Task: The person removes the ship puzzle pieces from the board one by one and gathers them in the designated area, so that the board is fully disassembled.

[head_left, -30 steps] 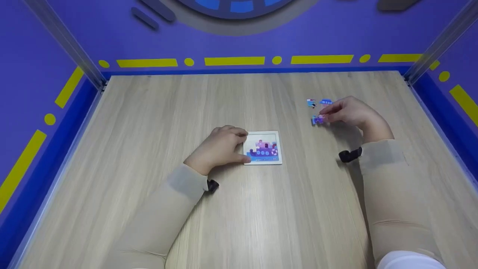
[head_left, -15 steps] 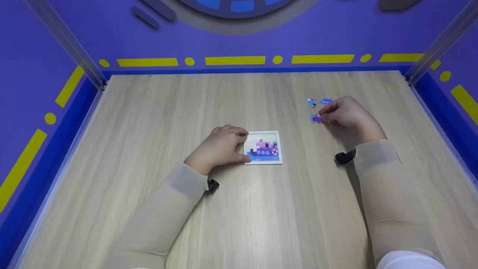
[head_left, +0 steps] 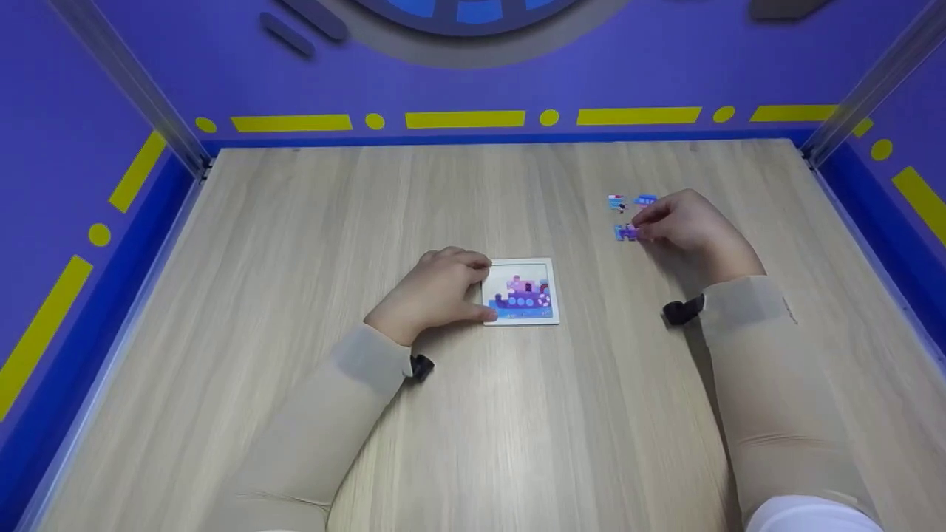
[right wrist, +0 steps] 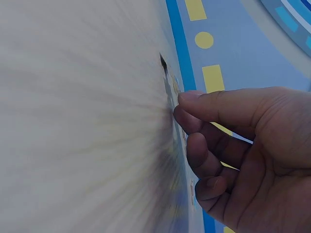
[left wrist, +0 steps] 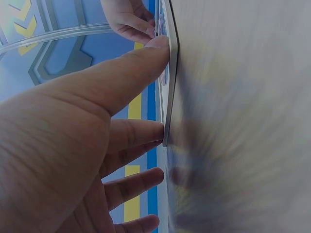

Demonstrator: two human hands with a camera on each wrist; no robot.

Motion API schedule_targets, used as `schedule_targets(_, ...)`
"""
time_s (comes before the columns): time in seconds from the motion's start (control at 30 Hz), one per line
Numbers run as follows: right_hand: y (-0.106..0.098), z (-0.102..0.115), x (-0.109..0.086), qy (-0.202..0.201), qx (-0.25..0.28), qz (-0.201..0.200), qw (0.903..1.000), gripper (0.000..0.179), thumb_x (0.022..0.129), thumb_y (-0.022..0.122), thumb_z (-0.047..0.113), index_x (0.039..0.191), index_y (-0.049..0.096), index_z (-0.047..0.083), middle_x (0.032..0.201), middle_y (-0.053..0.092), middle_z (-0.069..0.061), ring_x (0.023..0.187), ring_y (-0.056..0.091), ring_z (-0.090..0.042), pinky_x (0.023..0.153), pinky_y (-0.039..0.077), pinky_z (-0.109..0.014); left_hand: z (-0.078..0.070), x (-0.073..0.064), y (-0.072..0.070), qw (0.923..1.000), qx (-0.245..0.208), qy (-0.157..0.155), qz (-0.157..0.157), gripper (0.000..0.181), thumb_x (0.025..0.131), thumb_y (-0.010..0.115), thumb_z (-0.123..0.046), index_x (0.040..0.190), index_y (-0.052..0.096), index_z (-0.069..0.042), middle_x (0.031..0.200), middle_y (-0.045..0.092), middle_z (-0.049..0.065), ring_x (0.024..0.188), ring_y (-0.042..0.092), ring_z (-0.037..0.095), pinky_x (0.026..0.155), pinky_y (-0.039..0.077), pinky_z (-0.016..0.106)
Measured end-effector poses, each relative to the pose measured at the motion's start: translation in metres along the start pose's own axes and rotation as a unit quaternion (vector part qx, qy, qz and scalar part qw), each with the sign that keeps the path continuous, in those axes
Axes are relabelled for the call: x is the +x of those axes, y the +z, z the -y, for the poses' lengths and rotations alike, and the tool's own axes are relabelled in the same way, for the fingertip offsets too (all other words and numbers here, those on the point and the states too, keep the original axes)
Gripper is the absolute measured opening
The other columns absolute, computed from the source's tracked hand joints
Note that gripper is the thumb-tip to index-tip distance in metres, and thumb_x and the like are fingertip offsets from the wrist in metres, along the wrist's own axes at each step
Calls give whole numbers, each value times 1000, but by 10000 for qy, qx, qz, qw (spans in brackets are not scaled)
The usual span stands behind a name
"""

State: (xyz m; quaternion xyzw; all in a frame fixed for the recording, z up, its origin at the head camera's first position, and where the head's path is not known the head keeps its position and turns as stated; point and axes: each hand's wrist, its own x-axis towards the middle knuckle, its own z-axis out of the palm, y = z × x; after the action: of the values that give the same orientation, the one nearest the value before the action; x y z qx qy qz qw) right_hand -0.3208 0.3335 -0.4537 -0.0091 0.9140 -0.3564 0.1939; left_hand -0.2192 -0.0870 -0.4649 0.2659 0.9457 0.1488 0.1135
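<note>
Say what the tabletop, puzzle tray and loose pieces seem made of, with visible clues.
Tabletop: wood or wood-look laminate, satin; pale streaked grain, soft sheen.
Puzzle tray: perhaps painted wood or board; thin, straight white rim, fairly matte.
Loose pieces: possibly printed card or wood; colourful pictures. Finish unclear.

Puzzle tray (head_left: 555, 292): white rim, flat on desk (head_left: 458, 199). Purple-pink boat on blue water inside, pale area above. Left hand (head_left: 436, 292) touches its left side. Purple-blue jigsaw piece (head_left: 623, 233) off to the far right, end pinched in right hand (head_left: 691, 225). Just beyond: red-white-teal jigsaw piece (head_left: 616, 202); blue-pink jigsaw piece (head_left: 645, 200), partly hidden.
</note>
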Motion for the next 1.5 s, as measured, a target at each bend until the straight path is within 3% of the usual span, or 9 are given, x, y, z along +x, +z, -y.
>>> schedule_targets(0.13, 0, -1, 1, -38, -55, -12, 10000, 30, 111, 71, 18, 139, 79, 8, 146, 68, -18, 125, 54, -32, 103, 51, -41, 0, 0, 0, 10000, 18, -10, 28, 79, 97, 86, -57, 156, 68, -8, 170, 60, 5, 164, 48, 33, 137, 35, 59)
schedule_targets(0.3, -2, -1, 3, -209, -377, -173, 9989, 30, 110, 73, 16, 137, 79, 4, 141, 74, -21, 115, 60, -29, 93, 55, -32, -1, 0, -1, 10000, 11, -25, 66, 79, 98, 86, -56, 158, 67, -8, 171, 59, 5, 165, 47, 34, 137, 34, 60)
schedule_targets(0.47, -3, 2, 2, -117, -234, -235, 9994, 33, 111, 71, 15, 142, 75, 4, 139, 72, -19, 114, 62, -29, 95, 57, -32, 0, 0, -1, 10000, 19, -22, 67, 79, 98, 85, -56, 157, 68, -8, 171, 59, 5, 165, 47, 34, 137, 34, 59)
schedule_targets(0.63, -1, 9, 0, -193, -117, -313, 9993, 39, 110, 75, 25, 144, 74, 6, 128, 73, -12, 108, 64, -28, 93, 57, -34, 0, -1, 0, 10000, 15, -33, 49, 78, 98, 86, -56, 157, 68, -8, 170, 59, 5, 164, 47, 34, 137, 35, 60)
schedule_targets(0.8, 2, 23, -3, -402, -121, -359, 9985, 44, 109, 75, 35, 143, 76, 8, 130, 75, -14, 110, 65, -27, 94, 54, -36, -1, -1, 0, 10000, -3, -82, 46, 80, 97, 86, -56, 158, 67, -7, 171, 59, 4, 165, 47, 33, 137, 34, 59)
schedule_targets(0.93, 4, 37, -10, -562, 99, -329, 9978, 46, 111, 71, 41, 145, 75, 9, 136, 72, -13, 113, 70, -26, 97, 59, -36, -1, 0, 0, 9999, 1, -97, 49, 80, 97, 87, -57, 158, 67, -8, 170, 59, 3, 165, 46, 33, 138, 34, 58)
schedule_targets(1.07, 10, 52, -17, -837, 234, -386, 9955, 47, 111, 71, 43, 143, 76, 8, 131, 74, -8, 105, 72, -24, 91, 61, -32, 0, 0, 0, 9999, 77, -67, 40, 80, 97, 86, -58, 157, 68, -8, 170, 60, 3, 165, 47, 33, 137, 35, 58)
schedule_targets(1.3, 24, 72, -28, -1211, 251, -415, 9915, 41, 110, 72, 41, 136, 81, 11, 122, 77, -1, 104, 64, -17, 87, 56, -30, -1, -1, 0, 10000, 51, 22, -35, 75, 97, 87, -56, 153, 72, -8, 168, 62, 4, 163, 49, 34, 136, 37, 60)
schedule_targets(1.5, 36, 86, -36, -1314, 271, -254, 9906, 38, 110, 73, 40, 133, 82, 11, 124, 78, -6, 99, 68, -20, 85, 57, -30, 0, -1, 0, 9999, 129, -1, -73, 76, 96, 86, -58, 153, 72, -11, 172, 56, 5, 165, 46, 34, 135, 37, 62)
